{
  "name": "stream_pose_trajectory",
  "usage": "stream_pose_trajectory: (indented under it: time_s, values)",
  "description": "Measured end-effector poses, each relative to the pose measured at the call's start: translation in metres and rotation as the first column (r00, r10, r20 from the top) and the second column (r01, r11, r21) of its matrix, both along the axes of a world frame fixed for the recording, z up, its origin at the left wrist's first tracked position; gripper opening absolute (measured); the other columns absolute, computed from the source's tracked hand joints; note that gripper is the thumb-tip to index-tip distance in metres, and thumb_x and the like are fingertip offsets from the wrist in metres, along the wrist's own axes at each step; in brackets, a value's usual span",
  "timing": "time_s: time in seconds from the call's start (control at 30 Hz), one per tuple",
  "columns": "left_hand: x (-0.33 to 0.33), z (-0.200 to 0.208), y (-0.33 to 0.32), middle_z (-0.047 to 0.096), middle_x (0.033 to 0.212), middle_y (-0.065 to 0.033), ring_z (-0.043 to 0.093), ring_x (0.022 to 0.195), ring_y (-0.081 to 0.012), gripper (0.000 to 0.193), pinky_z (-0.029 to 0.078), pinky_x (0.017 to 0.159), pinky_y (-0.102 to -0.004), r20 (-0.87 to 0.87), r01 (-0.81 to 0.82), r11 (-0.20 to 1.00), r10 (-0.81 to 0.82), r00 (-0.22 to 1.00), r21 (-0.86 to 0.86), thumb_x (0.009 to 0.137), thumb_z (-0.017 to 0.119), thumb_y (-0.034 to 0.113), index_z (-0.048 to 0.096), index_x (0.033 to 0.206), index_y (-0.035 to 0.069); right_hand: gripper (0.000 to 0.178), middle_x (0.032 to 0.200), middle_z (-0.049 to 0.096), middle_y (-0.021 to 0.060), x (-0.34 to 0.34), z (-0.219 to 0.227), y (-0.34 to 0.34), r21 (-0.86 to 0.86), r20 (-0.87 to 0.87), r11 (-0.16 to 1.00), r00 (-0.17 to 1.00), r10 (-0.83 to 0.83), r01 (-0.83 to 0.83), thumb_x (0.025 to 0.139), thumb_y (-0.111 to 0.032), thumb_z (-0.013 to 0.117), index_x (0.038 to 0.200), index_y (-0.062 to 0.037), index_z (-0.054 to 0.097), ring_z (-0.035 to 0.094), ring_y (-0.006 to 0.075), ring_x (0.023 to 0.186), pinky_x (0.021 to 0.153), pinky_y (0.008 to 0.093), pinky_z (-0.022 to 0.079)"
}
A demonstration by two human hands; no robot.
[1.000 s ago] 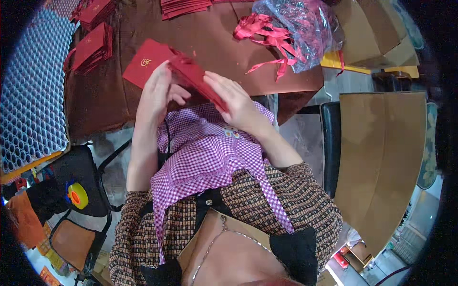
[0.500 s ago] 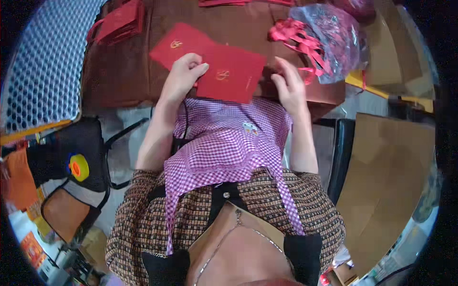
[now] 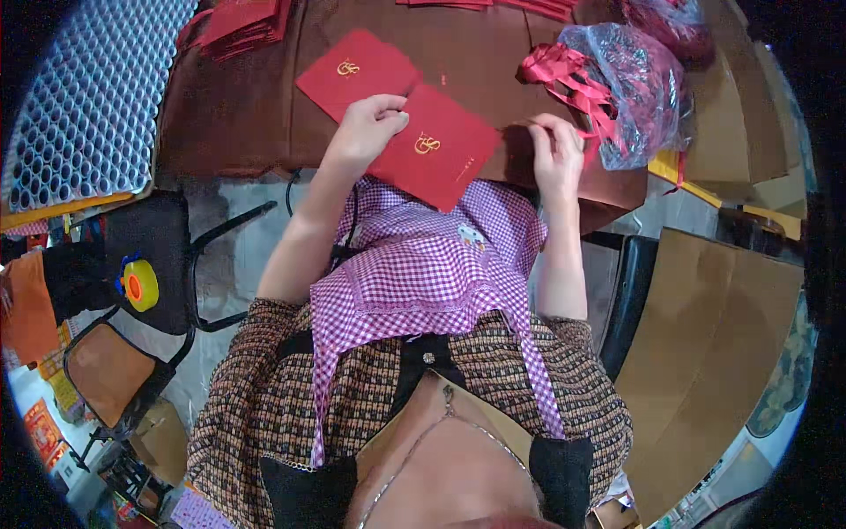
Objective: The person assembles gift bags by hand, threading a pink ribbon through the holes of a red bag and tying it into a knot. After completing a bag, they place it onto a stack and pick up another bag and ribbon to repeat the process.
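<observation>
My left hand (image 3: 372, 132) is closed on the left edge of a flat red paper bag (image 3: 445, 150) with a gold emblem, its thumb on top. The bag is tilted and its near corner overhangs the table edge above my apron. A second red paper bag (image 3: 357, 75) with the same emblem lies partly behind it on the brown table (image 3: 229, 123). To the right, my right hand (image 3: 558, 157) has its fingers curled in, thumb and forefinger close together. Red ribbons (image 3: 573, 79) reach from a heap to beside its fingers; whether it grips one is hidden.
A clear plastic bag (image 3: 648, 97) lies by the ribbons. Stacked red bags (image 3: 242, 26) sit at the far left. A blue-white honeycomb-patterned sheet (image 3: 88, 97) is at left; a chair (image 3: 145, 256) holds a yellow tape roll (image 3: 141, 285). Cardboard (image 3: 714, 353) stands at right.
The held bag has turned clockwise, its near corner now pointing toward me. My right hand's thumb and forefinger have come closer together. The whole view has shifted slightly.
</observation>
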State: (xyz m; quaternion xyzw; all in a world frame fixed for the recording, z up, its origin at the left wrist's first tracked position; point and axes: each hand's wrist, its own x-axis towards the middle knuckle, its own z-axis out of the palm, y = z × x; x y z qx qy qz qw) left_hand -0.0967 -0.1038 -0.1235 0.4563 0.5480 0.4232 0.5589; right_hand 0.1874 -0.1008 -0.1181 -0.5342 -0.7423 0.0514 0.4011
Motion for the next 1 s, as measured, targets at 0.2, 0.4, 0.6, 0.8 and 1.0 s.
stream_pose_trajectory:
  time_s: [0.2,0.4,0.6,0.8,1.0]
  values:
    - [0.007,0.006,-0.004,0.062,0.092,-0.0021,0.057,0.083,-0.0086,0.033,0.047,0.076,-0.0227,-0.088,0.014,1.0,-0.011,0.996,0.027,0.083,0.062,0.007,0.057,0.114,-0.005,0.012,0.084,0.063,0.0039,-0.068,0.018,0.001,0.097,-0.02,0.966,0.97,0.244,-0.241,0.073,-0.006,0.067,0.084,-0.0098,0.064,0.058,0.0219,0.086,0.083,0.0358,0.037]
    - [0.012,0.008,-0.006,0.063,0.092,-0.0029,0.057,0.084,-0.0082,0.032,0.047,0.076,-0.0226,-0.122,0.006,0.998,0.002,0.992,0.062,0.083,0.063,0.006,0.058,0.113,-0.004,0.011,0.08,0.061,0.0003,-0.093,0.015,0.001,0.142,0.061,0.967,0.977,0.205,-0.211,0.073,-0.01,0.069,0.082,-0.0107,0.063,0.056,0.0193,0.084,0.083,0.0364,0.033]
    - [0.019,0.014,-0.009,0.063,0.093,-0.0038,0.057,0.084,-0.0089,0.031,0.047,0.077,-0.023,-0.102,0.01,0.998,-0.004,0.995,0.068,0.084,0.063,0.005,0.058,0.113,-0.004,0.01,0.078,0.058,0.0015,-0.095,0.013,-0.001,0.167,0.17,0.966,0.971,0.171,-0.199,0.075,-0.011,0.068,0.082,-0.0095,0.06,0.055,0.0197,0.082,0.083,0.0379,0.033]
    - [0.021,0.02,-0.011,0.063,0.095,-0.0049,0.057,0.085,-0.0092,0.032,0.048,0.078,-0.0233,-0.148,0.024,0.998,-0.014,0.989,0.062,0.084,0.062,0.005,0.058,0.114,-0.005,0.012,0.077,0.056,0.0036,-0.097,0.018,-0.004,0.157,0.231,0.967,0.959,0.162,-0.201,0.076,-0.013,0.068,0.081,-0.0077,0.058,0.054,0.0214,0.08,0.083,0.0393,0.034]
    - [0.023,0.012,-0.012,0.067,0.092,-0.0092,0.061,0.08,-0.0117,0.031,0.05,0.074,-0.026,-0.169,0.009,0.989,0.016,0.986,0.145,0.083,0.06,0.008,0.059,0.112,-0.006,0.012,0.075,0.055,0.0057,-0.098,0.023,-0.005,0.151,0.254,0.967,0.953,0.164,-0.207,0.076,-0.013,0.067,0.079,-0.0072,0.056,0.054,0.0235,0.078,0.081,0.0403,0.035]
